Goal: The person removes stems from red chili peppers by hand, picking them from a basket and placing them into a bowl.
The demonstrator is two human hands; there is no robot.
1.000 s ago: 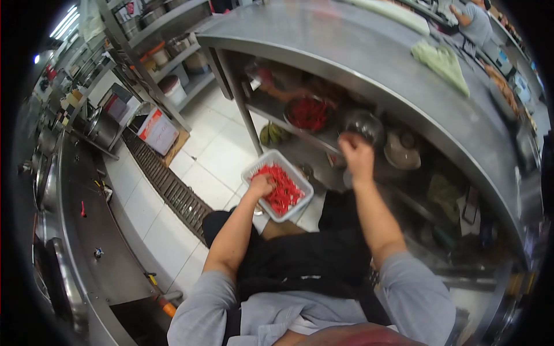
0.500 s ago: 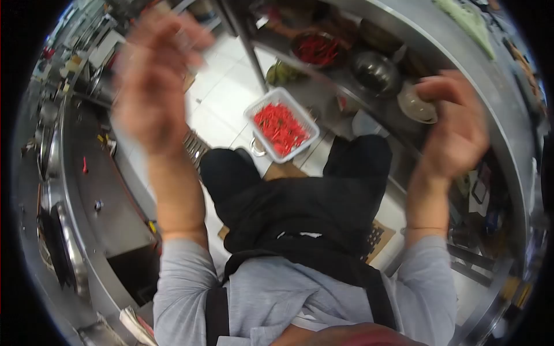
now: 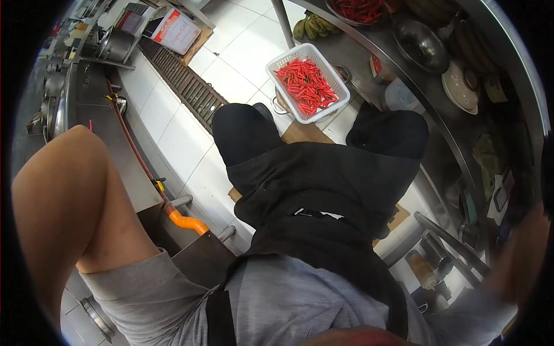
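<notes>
Neither of my hands shows. My left arm (image 3: 63,196) is bent sharply at the elbow on the left side, its forearm folding back toward the camera and out of the picture. At the right edge my right arm (image 3: 522,259) is blurred and cut off before the hand. A white perforated plastic basket (image 3: 274,68) stands in front of my knees, holding a heap of red chilies (image 3: 306,83). It seems to rest on a metal pot (image 3: 281,104), of which only the handles and part of the side show.
Steel shelving (image 3: 404,81) on the right carries a bowl of red chilies (image 3: 358,8), a metal bowl (image 3: 421,43) and a white dish (image 3: 460,86). Green bananas (image 3: 311,26) lie beneath. A floor drain grate (image 3: 179,81) and a steel counter (image 3: 86,104) are on the left.
Both hands, raised in front of me before, have left the picture. My left elbow now bends up at the left. The view has shifted, and the basket appears higher and farther right.
</notes>
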